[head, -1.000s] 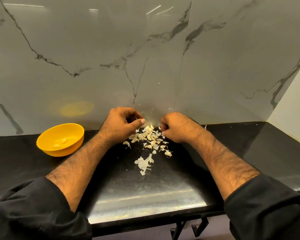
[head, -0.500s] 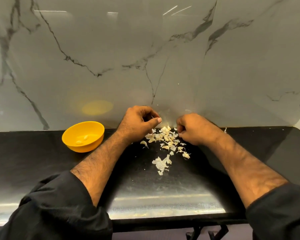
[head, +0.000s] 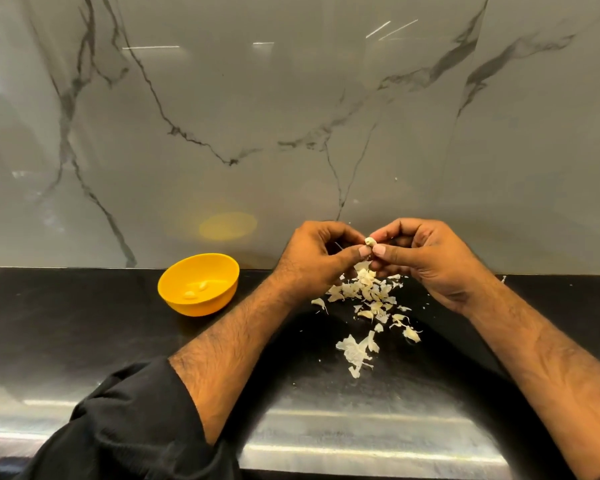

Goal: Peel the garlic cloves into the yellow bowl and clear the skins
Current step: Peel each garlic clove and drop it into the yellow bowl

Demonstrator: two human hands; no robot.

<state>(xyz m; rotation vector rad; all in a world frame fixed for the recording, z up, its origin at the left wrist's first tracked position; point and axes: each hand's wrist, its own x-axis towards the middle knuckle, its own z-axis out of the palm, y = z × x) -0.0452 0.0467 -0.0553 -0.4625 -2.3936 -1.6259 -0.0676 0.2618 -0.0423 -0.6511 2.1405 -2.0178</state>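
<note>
Here, a small pale garlic clove (head: 370,241) sits pinched between the thumbs and fingertips of both hands, just right of the frame's centre and raised above the black countertop (head: 84,323). Only its rounded, off-white tip shows between the fingers; how much skin remains on it cannot be told. The left hand (head: 312,261) curls inward from the left, its thumb laid flat toward the clove, fingers bent over the top. The right hand (head: 426,261) mirrors it from the right, thumbnail turned to the camera, gripping the same clove. Both forearms are bare, and a black sleeve (head: 129,427) is pushed up on the left arm at lower left. Directly beneath the hands lies a loose scatter of papery garlic skins (head: 368,296), trailing toward the bottom of the frame. The yellow bowl (head: 199,284) stands at centre left on the counter, apart from the skins, with two peeled cloves (head: 196,291) inside. A veined marble wall (head: 291,116) fills the upper frame.
</note>
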